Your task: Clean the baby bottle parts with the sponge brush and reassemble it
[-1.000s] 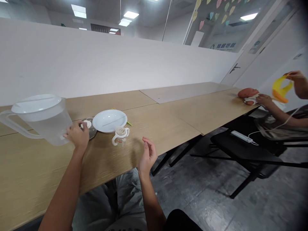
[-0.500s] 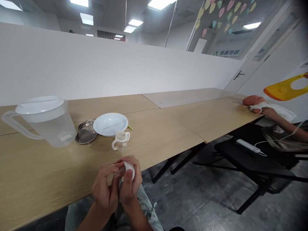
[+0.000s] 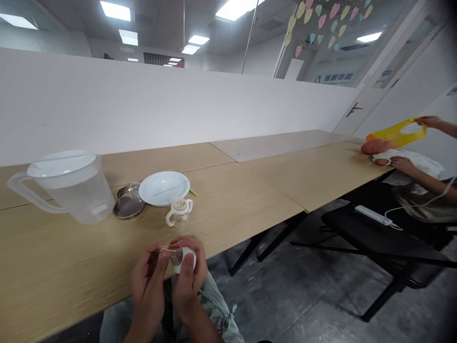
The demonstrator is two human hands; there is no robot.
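Close to the table's front edge, my right hand (image 3: pixel 191 278) grips a white screw ring (image 3: pixel 179 267) of a baby bottle. Poking out of the ring towards the left is a clear, soft teat (image 3: pixel 175 256). My left hand (image 3: pixel 148 281), slightly blurred, pinches the teat's tip between thumb and fingers. Just beyond both hands, the uncapped baby bottle (image 3: pixel 180 216) stands upright on the table, with a white handle on each side. Behind it sits a white bowl (image 3: pixel 164 188) with a thin line across its top.
Left on the table (image 3: pixel 71 267) stand a lidded plastic jug (image 3: pixel 84 195) and a metal kidney dish (image 3: pixel 129 202). A green-tipped item (image 3: pixel 193 192) shows behind the bowl. At far right another person's hands hold a yellow bib (image 3: pixel 396 131) and touch a baby doll (image 3: pixel 378 146). A black chair (image 3: pixel 357 228) carries a power strip.
My left hand has shifted left and now pinches the teat's tip, exposing more of it. At far right, the yellow bib has come down behind the doll's head. The view has tilted slightly.
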